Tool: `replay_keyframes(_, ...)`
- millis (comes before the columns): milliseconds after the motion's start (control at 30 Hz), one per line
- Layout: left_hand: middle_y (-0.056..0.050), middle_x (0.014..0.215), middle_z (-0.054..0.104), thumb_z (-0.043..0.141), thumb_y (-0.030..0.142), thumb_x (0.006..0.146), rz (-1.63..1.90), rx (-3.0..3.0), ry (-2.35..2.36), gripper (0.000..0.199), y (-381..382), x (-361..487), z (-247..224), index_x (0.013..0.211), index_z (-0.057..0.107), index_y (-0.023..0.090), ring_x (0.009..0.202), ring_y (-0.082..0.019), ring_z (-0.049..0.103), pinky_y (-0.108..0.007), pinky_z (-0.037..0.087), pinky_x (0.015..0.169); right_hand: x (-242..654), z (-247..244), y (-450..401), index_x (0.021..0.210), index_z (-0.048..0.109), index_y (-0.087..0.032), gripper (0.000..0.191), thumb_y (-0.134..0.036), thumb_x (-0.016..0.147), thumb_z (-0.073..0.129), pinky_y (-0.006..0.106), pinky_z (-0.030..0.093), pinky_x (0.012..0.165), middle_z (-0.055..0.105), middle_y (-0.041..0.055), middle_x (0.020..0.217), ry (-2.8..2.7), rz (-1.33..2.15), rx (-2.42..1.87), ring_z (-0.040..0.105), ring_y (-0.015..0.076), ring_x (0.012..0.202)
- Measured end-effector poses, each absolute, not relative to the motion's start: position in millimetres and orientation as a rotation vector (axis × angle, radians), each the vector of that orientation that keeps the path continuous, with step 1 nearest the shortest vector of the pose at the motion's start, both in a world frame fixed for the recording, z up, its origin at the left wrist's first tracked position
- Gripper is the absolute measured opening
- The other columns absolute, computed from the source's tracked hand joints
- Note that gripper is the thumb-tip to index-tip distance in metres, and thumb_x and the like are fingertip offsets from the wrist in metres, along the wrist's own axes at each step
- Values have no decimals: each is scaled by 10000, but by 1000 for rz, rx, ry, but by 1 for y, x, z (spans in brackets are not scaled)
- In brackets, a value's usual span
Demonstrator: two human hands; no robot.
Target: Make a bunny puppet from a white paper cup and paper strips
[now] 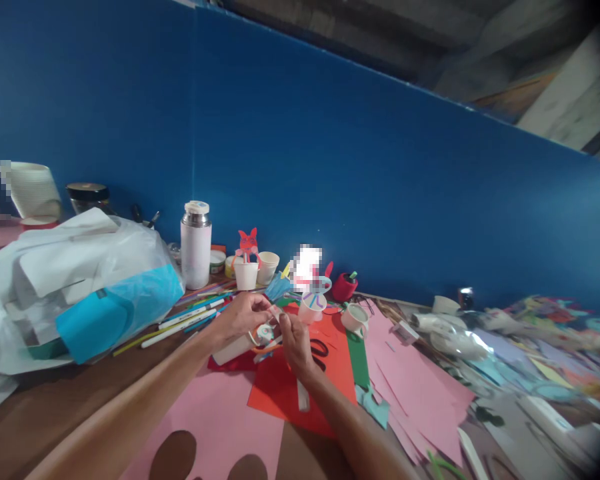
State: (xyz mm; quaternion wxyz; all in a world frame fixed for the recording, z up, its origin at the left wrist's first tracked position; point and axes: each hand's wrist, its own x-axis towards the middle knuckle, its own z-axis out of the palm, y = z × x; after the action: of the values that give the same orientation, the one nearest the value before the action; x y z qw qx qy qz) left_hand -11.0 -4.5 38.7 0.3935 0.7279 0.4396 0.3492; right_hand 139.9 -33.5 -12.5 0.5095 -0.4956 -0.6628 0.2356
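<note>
My left hand (246, 313) and my right hand (296, 339) meet over the table, fingers pinched together. Between their fingertips is a small pale piece (276, 312), too small to identify. Just beneath the hands lies a white, cup-like craft piece (233, 349) with a small round face (265, 333), partly covered by my left hand. Under my right wrist are black-handled scissors (320, 352) on a sheet of red paper (275, 393). A paper cup (313, 308) with coloured strips stands behind my right hand.
Left are a plastic bag of paper (105, 287), several markers (185, 327) and a white thermos (196, 250). A cup with a red paper animal (248, 240) stands behind. Pink sheets (420, 387) and a mug (355, 320) lie right; a blue partition (380, 167) rises behind.
</note>
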Motion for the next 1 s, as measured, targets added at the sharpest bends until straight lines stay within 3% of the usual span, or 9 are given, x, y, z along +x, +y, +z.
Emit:
replay_keyframes(300,-19,660,640,485,303,747,931,2276,1353,195,-18,-5,45,733,641,187,592,-139,547,-228,337,541,138,-5,-31,609,525,-153,374,-397,851,377,204,300,475,466,-12,534,-1557,704,-1126,414,96,498)
replay_keyframes(533,-43,694,653,483,228,777,1010,2591,1388,169,-24,-1,54,695,624,182,702,-169,571,-282,353,702,137,0,-32,631,514,-164,414,-421,871,295,228,321,508,469,0,572,-1468,718,-1094,408,111,524)
replay_keyframes(733,-42,754,645,456,201,798,1048,2666,1443,178,-27,-1,53,719,616,204,818,-193,561,-346,318,806,136,6,-35,588,422,-174,378,-429,855,344,217,290,492,385,-20,564,-1517,786,-1048,355,99,526)
replay_keyframes(1000,-30,744,612,441,170,803,1066,2714,1473,188,-31,0,54,711,600,209,822,-182,534,-355,294,853,136,2,-30,636,477,-169,409,-531,801,383,215,346,512,442,-3,610,-1411,971,-1026,411,111,563)
